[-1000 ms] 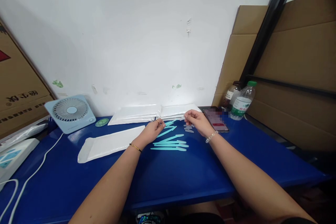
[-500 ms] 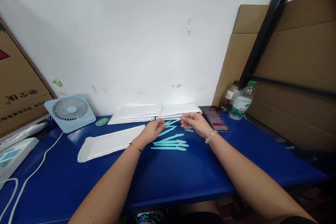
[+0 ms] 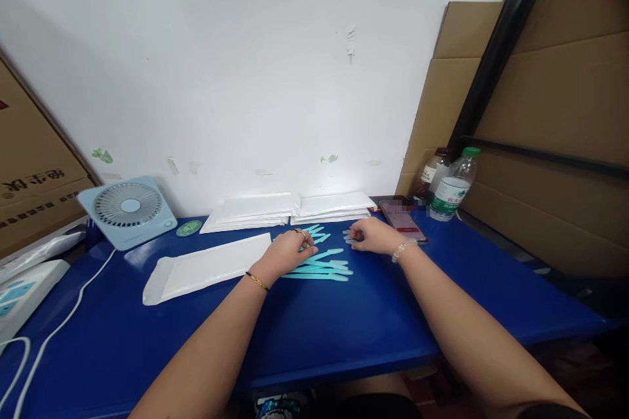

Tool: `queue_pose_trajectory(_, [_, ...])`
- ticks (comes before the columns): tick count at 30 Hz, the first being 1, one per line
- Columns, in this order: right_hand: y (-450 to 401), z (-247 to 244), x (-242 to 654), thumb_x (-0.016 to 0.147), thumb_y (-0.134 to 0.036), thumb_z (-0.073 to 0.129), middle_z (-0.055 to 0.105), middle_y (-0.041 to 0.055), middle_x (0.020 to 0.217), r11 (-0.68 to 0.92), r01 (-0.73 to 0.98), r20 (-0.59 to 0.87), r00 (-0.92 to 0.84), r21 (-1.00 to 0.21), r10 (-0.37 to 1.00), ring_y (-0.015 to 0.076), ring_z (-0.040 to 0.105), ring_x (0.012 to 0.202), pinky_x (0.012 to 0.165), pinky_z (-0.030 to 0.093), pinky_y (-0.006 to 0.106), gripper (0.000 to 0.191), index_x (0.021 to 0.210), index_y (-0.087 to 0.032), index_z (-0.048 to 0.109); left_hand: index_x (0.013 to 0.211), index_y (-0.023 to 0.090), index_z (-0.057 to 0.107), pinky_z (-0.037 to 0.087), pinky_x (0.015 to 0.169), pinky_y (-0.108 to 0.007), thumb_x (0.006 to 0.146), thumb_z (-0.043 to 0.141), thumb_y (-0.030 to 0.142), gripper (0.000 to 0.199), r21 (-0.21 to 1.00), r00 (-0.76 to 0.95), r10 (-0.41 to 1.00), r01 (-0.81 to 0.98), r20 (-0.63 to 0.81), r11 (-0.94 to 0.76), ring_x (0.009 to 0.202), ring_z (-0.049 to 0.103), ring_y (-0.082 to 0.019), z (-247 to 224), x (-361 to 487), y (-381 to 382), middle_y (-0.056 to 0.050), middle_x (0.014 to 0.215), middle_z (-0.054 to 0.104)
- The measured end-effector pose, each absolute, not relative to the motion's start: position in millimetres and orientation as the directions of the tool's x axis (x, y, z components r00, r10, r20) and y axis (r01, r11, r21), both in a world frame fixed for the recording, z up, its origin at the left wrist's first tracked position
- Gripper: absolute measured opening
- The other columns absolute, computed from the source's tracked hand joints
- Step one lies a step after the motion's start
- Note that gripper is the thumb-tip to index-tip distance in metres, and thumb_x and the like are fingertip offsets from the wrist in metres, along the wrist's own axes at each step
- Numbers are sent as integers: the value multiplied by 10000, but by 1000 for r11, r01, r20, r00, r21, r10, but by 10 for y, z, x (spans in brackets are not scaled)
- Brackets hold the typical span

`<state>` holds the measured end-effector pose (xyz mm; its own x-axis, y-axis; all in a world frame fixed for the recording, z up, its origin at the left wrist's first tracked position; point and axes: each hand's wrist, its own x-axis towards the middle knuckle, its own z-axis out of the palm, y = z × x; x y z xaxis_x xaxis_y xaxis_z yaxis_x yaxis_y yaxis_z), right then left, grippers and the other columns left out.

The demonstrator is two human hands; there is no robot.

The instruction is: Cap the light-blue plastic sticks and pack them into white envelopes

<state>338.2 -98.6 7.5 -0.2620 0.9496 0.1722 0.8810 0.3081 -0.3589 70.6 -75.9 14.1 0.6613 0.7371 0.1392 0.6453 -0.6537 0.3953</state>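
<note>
A person leans both bare arms over a blue counter (image 3: 324, 334), the left hand (image 3: 291, 251) held low over the handle-less ends of a loose group of slim turquoise sticks (image 3: 322, 270). Its thumb and fingers are curled, and whether they grip a stick cannot be told. The right hand (image 3: 376, 236) reaches in from the other side, its fingers bent down at a few small translucent pieces (image 3: 348, 234) lying just beyond the sticks; whether it has one pinched cannot be told either. The sticks lie flat at the middle of the counter, the nearer ones fanned roughly side by side, with others farther back between the hands. A dark cord bracelet with a gold-toned piece (image 3: 257, 281) circles the left wrist, a clear beaded bracelet (image 3: 403, 249) the right. Beside the left hand, a white padded envelope (image 3: 211, 268) lies at a slant; behind it, two piles of similar white packets, a left pile (image 3: 253, 209) and a right pile (image 3: 334, 204), rest against the foot of a white wall (image 3: 246, 78). A phone (image 3: 403, 219) with its screen lit lies just past the right hand, near a green-capped bottle (image 3: 449, 193) and a brown-capped bottle (image 3: 432, 173). At far left stand a pale blue fan (image 3: 130, 206), tilted back, and a round green disc (image 3: 189, 228) beside it.
</note>
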Motion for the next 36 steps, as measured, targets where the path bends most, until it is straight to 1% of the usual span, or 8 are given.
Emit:
queue_pose_trajectory(3, [-971, 21, 3332, 627, -136, 652, 679, 51, 698, 281, 929, 147, -251, -242, 957, 166, 583, 617, 541, 368, 243, 68, 677, -178, 670, 911, 199, 630, 399, 671, -275, 801, 560, 383, 225, 272, 589, 784, 736, 196, -621, 832, 586, -208, 84, 686, -691, -70, 939, 642])
queue_pose_trajectory(7, [-969, -8, 3236, 659, -131, 616, 683, 73, 734, 282, 946, 183, -252, -158, 950, 187, 592, 653, 541, 348, 253, 66, 674, -180, 657, 796, 191, 621, 396, 621, -266, 802, 547, 278, 114, 220, 587, 796, 766, 147, -605, 747, 599, -194, 44, 674, -621, -62, 851, 650])
queue_pose_trajectory(9, [-974, -7, 3209, 684, -134, 605, 681, 78, 757, 298, 942, 191, -267, -156, 945, 188, 591, 673, 549, 344, 252, 60, 675, -179, 644, 751, 183, 615, 395, 613, -270, 821, 500, 242, 147, 179, 594, 791, 771, 147, -612, 709, 600, -193, 46, 679, -611, -67, 790, 647])
queue_pose_trajectory(12, [-982, 5, 3201, 730, -141, 578, 670, 61, 767, 344, 916, 203, -303, -205, 931, 166, 577, 673, 576, 354, 242, 64, 715, -179, 628, 743, 181, 617, 391, 605, -270, 831, 448, 209, 192, 133, 603, 781, 771, 161, -622, 674, 594, -188, 58, 678, -609, -71, 764, 645])
queue_pose_trajectory(16, [-975, 16, 3226, 830, -160, 491, 659, 42, 788, 416, 845, 286, -330, -337, 900, 147, 560, 690, 635, 385, 239, 126, 809, -174, 615, 790, 181, 619, 389, 607, -257, 851, 422, 232, 213, 152, 616, 768, 754, 175, -639, 684, 593, -176, 71, 662, -602, -71, 792, 653])
queue_pose_trajectory(20, [-962, 11, 3238, 846, -162, 482, 657, 48, 849, 466, 784, 315, -358, -411, 879, 153, 567, 752, 685, 407, 250, 141, 839, -172, 622, 814, 175, 615, 408, 647, -263, 888, 391, 279, 258, 175, 614, 761, 742, 211, -647, 719, 599, -182, 81, 660, -600, -83, 811, 652])
queue_pose_trajectory(31, [-982, 49, 3204, 855, -194, 482, 651, 54, 860, 453, 775, 325, -333, -440, 885, 161, 568, 776, 695, 410, 261, 145, 860, -178, 625, 804, 175, 604, 404, 663, -275, 895, 390, 281, 256, 184, 617, 752, 731, 232, -657, 736, 601, -196, 76, 644, -582, -84, 811, 651])
queue_pose_trajectory(36, [-1024, 48, 3115, 835, -177, 487, 653, 44, 836, 486, 738, 313, -376, -468, 872, 143, 561, 716, 649, 408, 242, 157, 883, -177, 637, 799, 175, 616, 390, 650, -261, 875, 406, 256, 237, 214, 642, 733, 701, 228, -680, 718, 593, -183, 99, 669, -625, -78, 819, 657])
